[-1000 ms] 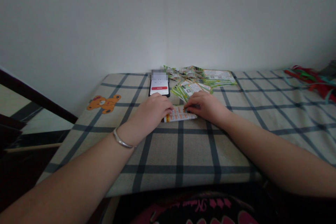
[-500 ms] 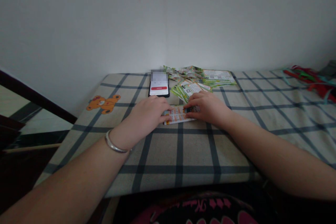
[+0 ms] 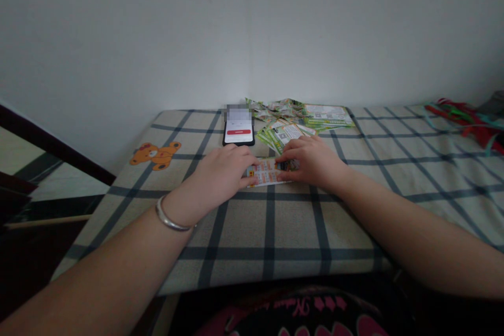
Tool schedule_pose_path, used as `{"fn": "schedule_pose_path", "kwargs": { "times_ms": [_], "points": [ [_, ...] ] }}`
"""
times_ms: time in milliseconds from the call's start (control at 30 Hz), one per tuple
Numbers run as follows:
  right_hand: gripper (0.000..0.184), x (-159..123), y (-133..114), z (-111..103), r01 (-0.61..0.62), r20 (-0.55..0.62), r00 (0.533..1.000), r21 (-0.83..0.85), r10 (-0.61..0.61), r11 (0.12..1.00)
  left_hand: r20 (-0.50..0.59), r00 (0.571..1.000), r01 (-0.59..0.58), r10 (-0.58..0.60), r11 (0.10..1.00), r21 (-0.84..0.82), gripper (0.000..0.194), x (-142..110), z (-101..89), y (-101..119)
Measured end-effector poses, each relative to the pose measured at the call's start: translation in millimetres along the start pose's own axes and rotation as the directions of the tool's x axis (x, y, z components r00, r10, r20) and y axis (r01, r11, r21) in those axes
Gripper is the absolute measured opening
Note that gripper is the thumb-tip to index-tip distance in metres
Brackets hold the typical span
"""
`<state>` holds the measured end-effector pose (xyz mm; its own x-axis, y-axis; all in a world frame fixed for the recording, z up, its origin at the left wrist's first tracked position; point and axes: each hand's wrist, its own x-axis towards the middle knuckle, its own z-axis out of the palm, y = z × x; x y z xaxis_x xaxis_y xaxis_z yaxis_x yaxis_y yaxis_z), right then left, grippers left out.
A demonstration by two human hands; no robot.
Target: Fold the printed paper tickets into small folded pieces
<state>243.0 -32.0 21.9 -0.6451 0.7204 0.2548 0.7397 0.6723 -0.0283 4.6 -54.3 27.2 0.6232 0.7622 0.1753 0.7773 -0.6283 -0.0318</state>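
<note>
A small printed paper (image 3: 266, 172) with orange and white print lies on the checked tablecloth between my hands. My left hand (image 3: 228, 168), a silver bangle at its wrist, is closed on the paper's left end, thumb at the near edge and fingers at the far edge. On the right end, my right hand (image 3: 311, 163) grips it the same way. My fingers cover both ends of the paper. Just beyond the right fingers, several green-and-white printed cards (image 3: 289, 133) are fanned out. A phone (image 3: 239, 134) with a lit screen lies beyond my left hand.
Crumpled green wrappers (image 3: 279, 109) and a stack of green-edged cards (image 3: 328, 116) lie by the wall (image 3: 252, 31). An orange bear figure (image 3: 155, 156) is on the tablecloth (image 3: 244, 231) at left. Red and green cords or fabric (image 3: 468, 121) lie at far right.
My hands have barely moved. The paper between them sits slightly flatter, and my left thumb has come a little further over its near edge.
</note>
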Motion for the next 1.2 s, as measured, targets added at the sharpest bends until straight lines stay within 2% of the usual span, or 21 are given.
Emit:
{"fn": "schedule_pose_path", "kwargs": {
  "times_ms": [167, 400, 533, 733, 867, 1067, 1200],
  "points": [
    [0.037, -0.9, -2.5, -0.3, 0.0, 0.005, 1.0, -0.025, 0.0, 1.0, 0.069, 0.996, 0.051, -0.049, 0.998, -0.022, 0.032, -0.2, -2.9, 3.9],
    [0.036, -2.7, -4.9, 0.5, 0.038, -0.007, 0.999, -0.078, -0.038, 0.996, 0.048, 0.998, 0.034, -0.034, 0.999, 0.008, 0.031, -3.3, 1.5, 2.7],
    [0.029, -2.0, -5.1, 2.7, 0.076, -0.003, 0.997, -0.038, -0.076, 0.996, 0.002, 0.999, -0.038, 0.038, 0.999, -0.028, 0.029, -2.6, 3.9, -0.3],
    [0.022, 0.0, -1.9, 7.4, 0.249, 0.004, 0.968, 0.127, -0.252, 0.96, -0.036, 0.978, -0.208, 0.205, 0.966, -0.151, 0.014, 1.5, 7.4, -4.9],
    [0.021, 0.3, -0.2, 10.0, 0.321, -0.037, 0.947, 0.173, -0.32, 0.931, -0.054, 0.971, -0.239, 0.233, 0.952, -0.192, 0.016, 2.1, 10.9, -5.0],
    [0.022, 0.1, -1.9, 10.1, 0.473, -0.068, 0.88, 0.206, -0.47, 0.856, -0.049, 0.961, -0.275, 0.271, 0.94, -0.202, 0.017, 3.2, 13.4, -4.4],
    [0.023, -0.9, -3.4, 9.7, 0.468, -0.07, 0.883, 0.205, -0.464, 0.859, -0.078, 0.953, -0.304, 0.294, 0.926, -0.222, 0.021, 3.1, 11.4, -3.3]
  ]
}}
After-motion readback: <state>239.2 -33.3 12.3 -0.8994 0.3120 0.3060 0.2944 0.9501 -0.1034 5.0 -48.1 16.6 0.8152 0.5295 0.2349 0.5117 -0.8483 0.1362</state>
